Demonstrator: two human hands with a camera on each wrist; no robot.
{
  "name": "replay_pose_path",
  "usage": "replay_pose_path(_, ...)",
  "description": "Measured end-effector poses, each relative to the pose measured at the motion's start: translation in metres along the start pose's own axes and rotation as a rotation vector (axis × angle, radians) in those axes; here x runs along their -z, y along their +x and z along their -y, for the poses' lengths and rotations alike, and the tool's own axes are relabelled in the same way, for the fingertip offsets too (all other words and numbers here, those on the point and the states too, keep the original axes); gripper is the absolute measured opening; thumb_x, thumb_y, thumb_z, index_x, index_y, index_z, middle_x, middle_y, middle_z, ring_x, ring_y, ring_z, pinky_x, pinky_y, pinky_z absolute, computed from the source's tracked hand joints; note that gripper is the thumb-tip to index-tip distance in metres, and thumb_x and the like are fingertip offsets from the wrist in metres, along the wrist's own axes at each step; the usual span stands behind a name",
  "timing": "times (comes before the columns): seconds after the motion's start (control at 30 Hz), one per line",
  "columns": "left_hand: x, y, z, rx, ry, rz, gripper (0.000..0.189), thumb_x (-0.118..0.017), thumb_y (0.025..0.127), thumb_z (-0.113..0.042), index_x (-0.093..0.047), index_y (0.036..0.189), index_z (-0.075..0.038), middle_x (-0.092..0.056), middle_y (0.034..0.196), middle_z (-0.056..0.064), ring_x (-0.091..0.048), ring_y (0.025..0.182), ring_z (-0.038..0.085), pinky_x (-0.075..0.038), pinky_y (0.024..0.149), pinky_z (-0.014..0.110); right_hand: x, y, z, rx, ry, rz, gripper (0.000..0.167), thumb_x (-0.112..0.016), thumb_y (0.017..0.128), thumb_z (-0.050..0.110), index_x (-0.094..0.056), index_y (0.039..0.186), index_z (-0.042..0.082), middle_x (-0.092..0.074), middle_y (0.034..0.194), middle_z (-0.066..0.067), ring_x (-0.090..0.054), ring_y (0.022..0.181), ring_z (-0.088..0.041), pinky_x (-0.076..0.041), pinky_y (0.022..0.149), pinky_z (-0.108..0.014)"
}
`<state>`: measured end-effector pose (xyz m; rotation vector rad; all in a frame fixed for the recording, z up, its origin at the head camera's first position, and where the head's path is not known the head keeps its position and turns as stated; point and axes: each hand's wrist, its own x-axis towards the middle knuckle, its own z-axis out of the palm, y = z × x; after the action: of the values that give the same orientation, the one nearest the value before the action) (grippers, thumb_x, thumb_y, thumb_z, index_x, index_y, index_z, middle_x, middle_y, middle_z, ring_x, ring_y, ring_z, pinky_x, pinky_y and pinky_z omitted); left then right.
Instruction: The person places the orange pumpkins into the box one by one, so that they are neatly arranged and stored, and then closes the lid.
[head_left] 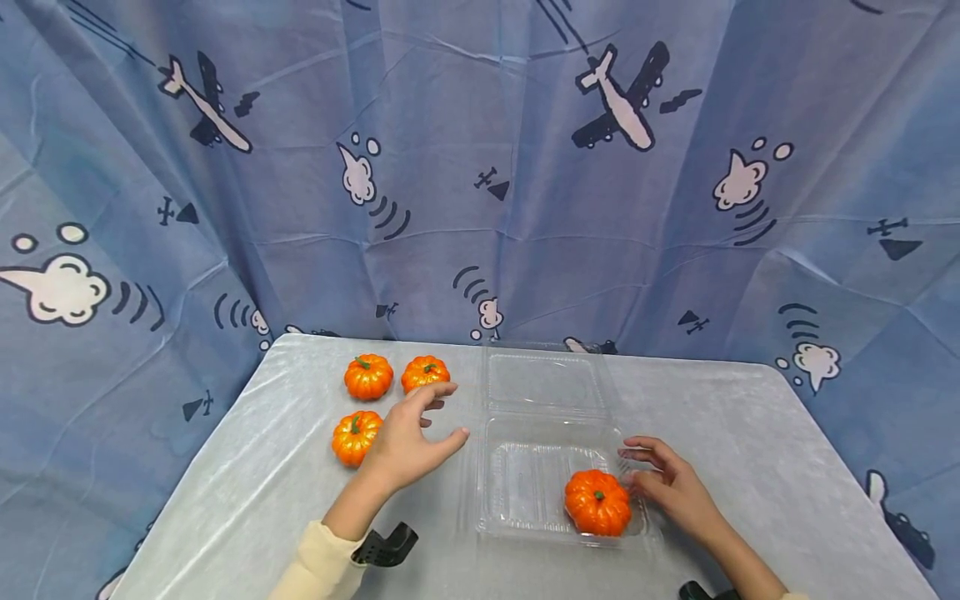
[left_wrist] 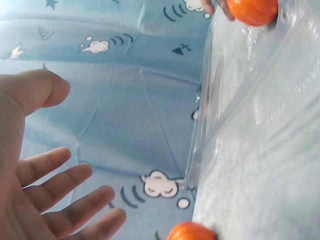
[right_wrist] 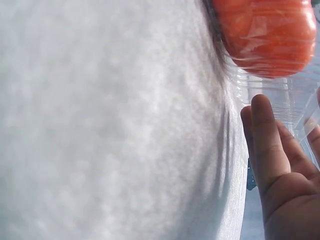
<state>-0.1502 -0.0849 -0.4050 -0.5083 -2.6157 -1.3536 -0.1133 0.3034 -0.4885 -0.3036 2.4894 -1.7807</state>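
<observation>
From the head, holds left grip [head_left: 411, 437] wide and empty near three pumpkins [head_left: 368, 377] on the counter [head_left: 247, 500], with a redder pumpkin [head_left: 597, 503] inside the clear box [head_left: 521, 487]. From the left wrist, shows parted fingers [left_wrist: 60, 183]; from the right, sets right grip [right_wrist: 280, 175] loose, empty, beside the clear box, perhaps for steadying.

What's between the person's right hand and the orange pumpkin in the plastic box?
The clear side wall of the plastic box stands between the right hand and the pumpkin; the right wrist view shows the pumpkin through it.
</observation>
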Motion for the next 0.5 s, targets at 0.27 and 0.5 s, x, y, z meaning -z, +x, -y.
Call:
replay_pose_path(0.27, 0.018, -0.001, 0.01, 0.007, 0.004, -0.052, 0.051, -0.078, 0.077, -0.025, -0.06, 0.124, -0.016, -0.065, 0.122, 0.0, -0.061, 0.11, 0.017, -0.056, 0.082, 0.038, -0.001, 0.0, 0.002, -0.023, -0.02, -0.014, 0.045, -0.056, 0.095, 0.003, -0.038, 0.134, -0.009, -0.058, 0.122, -0.022, -0.07, 0.084, -0.018, -0.059, 0.07, -0.028)
replay_pose_path(0.5, 0.032, -0.002, 0.016, -0.002, 0.007, -0.111, 0.053, -0.078, 0.077, -0.021, -0.059, 0.125, -0.011, -0.063, 0.126, 0.005, -0.064, 0.109, 0.022, -0.056, 0.081, 0.039, -0.001, 0.001, 0.002, -0.013, -0.022, -0.012, 0.044, -0.055, 0.095, 0.003, -0.038, 0.134, -0.008, -0.06, 0.122, -0.02, -0.07, 0.084, -0.018, -0.059, 0.069, -0.028)
